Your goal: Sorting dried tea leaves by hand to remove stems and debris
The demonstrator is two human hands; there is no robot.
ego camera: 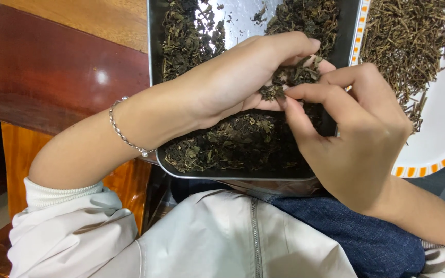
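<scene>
1. At the bottom of the frame a pale zipped jacket point(222, 242) and dark blue jeans point(356, 231) are seen, both cut off by the lower edge; the near rim of a metal tray point(153, 77) rests just above them, partly hidden by the forearms.

2. The right hand point(351, 128), entering from the lower right, is held palm-down with the wrist bent and the fingers curled toward the centre. A small tuft of dried leaves point(273, 92) is pinched between its thumb and forefinger; the remaining fingers are folded behind and only partly seen.

3. The left hand point(248, 72), reaching from the lower left across the tray, is cupped sideways with the fingers bent over a loose clump of leaves point(297, 74). Its palm is turned away, so how much is held inside cannot be told. A thin silver bracelet point(122, 131) is worn at the wrist, and the sleeve is pushed up the forearm.

4. The tufts held by the two hands are found at the centre of the frame, above the tray, the fingertips of both hands touching there.

5. Beneath the hands a heap of dark dried leaves point(222, 144) fills the tray; its middle is hidden by the hands and its far end is cut off at the top.

6. In the upper right, a white plate with an orange-checked rim point(439, 154) is seen, bearing a pile of thin brown stems point(408, 36), cut off by the frame.

7. At the upper left, a reddish wooden table point(52, 67) is visible.
</scene>
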